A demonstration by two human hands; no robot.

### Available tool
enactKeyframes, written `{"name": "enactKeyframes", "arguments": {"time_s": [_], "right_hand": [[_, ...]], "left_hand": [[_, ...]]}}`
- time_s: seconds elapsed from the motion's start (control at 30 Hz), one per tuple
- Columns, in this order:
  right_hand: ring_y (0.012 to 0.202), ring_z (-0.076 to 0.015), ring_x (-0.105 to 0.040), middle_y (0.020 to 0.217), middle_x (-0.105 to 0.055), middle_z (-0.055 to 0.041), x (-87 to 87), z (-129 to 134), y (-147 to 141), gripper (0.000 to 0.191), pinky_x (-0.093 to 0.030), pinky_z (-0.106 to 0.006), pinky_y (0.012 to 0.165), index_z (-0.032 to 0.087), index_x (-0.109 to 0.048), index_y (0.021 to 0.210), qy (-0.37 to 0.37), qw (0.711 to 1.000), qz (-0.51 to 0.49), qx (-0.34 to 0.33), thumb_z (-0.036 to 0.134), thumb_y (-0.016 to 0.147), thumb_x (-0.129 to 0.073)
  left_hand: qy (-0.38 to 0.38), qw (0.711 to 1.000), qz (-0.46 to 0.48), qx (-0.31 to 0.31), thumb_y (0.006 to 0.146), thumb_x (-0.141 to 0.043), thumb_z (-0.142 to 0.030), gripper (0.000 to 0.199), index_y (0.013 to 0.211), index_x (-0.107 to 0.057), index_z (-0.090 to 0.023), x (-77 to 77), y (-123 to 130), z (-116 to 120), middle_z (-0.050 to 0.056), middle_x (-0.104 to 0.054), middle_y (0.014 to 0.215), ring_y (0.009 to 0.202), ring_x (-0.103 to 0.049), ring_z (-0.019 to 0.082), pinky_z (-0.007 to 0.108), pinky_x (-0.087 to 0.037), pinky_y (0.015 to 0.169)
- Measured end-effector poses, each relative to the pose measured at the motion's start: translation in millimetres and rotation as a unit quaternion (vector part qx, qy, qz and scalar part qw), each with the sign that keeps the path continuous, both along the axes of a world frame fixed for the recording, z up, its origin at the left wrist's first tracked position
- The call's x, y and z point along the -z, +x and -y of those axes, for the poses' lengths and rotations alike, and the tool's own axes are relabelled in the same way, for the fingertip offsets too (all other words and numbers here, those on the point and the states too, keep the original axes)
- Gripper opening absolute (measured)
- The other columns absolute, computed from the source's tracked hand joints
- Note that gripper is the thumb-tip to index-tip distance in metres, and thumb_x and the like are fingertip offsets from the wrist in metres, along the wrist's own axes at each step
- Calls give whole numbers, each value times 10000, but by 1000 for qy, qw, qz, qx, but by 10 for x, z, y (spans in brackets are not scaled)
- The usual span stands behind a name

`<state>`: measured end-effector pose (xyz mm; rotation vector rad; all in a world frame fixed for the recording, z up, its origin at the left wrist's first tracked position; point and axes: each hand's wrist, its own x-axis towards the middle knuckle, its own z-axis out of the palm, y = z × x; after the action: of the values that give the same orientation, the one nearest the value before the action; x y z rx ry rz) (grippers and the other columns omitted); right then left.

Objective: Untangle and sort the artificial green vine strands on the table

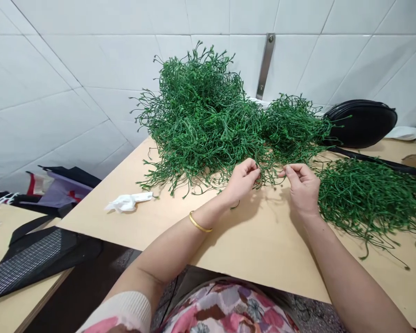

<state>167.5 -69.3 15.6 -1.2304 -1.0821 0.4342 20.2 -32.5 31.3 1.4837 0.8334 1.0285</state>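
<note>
A large heap of thin green artificial stems [201, 115] rises against the wall, and a smaller green clump [291, 125] adjoins it on the right. At the front edge of the heap, my left hand [244, 180] has its fingers pinched on green stems. My right hand [302, 187] is closed just to its right, thumb against index finger; whatever it holds is too small to make out. Beyond my right hand lies a flatter pile of green stems [374, 199].
The wooden table [125, 231] stands against a tiled wall. A crumpled white wrapper [129, 202] lies at left. A black pouch [362, 122] sits at the back right. Another table at far left bears a black mesh bag [38, 259].
</note>
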Motion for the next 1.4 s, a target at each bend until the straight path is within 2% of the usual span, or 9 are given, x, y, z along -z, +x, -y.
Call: {"name": "enactKeyframes", "arguments": {"time_s": [0.17,0.23,0.33,0.47,0.63,0.87,1.03,1.13,1.4], "right_hand": [[692,-141,-550,706,-597,-12,-31,-36,179,184,-448,-301,707,176,-602,734,32,997,16,61,359,753,-603],[705,-142,-559,720,-606,-16,-49,-42,222,188,-452,-306,725,178,-615,739,46,998,0,51,364,751,-603],[760,-152,-593,774,-637,-28,-70,-38,228,185,-465,-317,758,187,-633,779,14,997,-55,-43,364,740,-598],[872,-178,-623,924,-676,-48,-91,-13,154,233,-473,-352,819,208,-651,901,-87,968,-108,-210,299,695,-590],[807,-171,-621,875,-686,-33,-71,20,85,212,-481,-345,787,209,-684,858,-149,939,-106,-290,294,670,-638],[737,-147,-576,799,-660,-19,3,35,101,254,-458,-299,699,188,-682,843,-177,933,-19,-313,367,664,-707],[696,-133,-561,785,-653,-12,-15,36,97,283,-452,-297,679,187,-681,839,-187,932,-35,-310,363,624,-733],[695,-130,-561,789,-657,-11,-24,35,94,274,-453,-298,684,194,-690,840,-189,933,-42,-302,352,620,-732],[628,-123,-532,729,-625,-9,-5,32,69,271,-409,-268,574,169,-663,861,-189,937,4,-294,266,609,-680]], "left_hand": [[0,996,-50,68,722,-523,-224,153,612,-448,-149,-134,-115,-22,-67,-339,517,482,-278,38,204,-229,489],[3,991,-74,109,715,-549,-260,161,621,-502,-137,-142,-130,-11,-60,-357,523,487,-280,39,210,-216,488],[-1,986,-73,151,700,-579,-285,174,629,-555,-128,-127,-127,0,-50,-402,533,494,-300,40,217,-214,493],[-40,984,-49,164,651,-637,-291,173,642,-593,-124,-107,-123,-20,-42,-452,533,493,-332,41,218,-223,494],[-80,987,-30,137,591,-679,-249,177,592,-556,-122,-74,-131,-81,-47,-449,499,464,-348,36,211,-240,479],[-39,988,-74,133,646,-639,-219,165,581,-517,-129,-39,-122,-80,-62,-415,476,452,-341,27,195,-261,472],[-116,976,-5,183,669,-597,-189,78,670,-569,-116,-21,-156,-129,-20,-510,542,483,-446,56,222,-342,518],[-127,975,0,182,637,-610,-151,71,687,-576,-113,-23,-174,-152,-13,-528,562,495,-457,59,230,-356,537],[39,977,-166,130,612,-539,-140,104,528,-479,-130,-26,-135,-103,-55,-351,496,496,-303,44,217,-220,497]]}}
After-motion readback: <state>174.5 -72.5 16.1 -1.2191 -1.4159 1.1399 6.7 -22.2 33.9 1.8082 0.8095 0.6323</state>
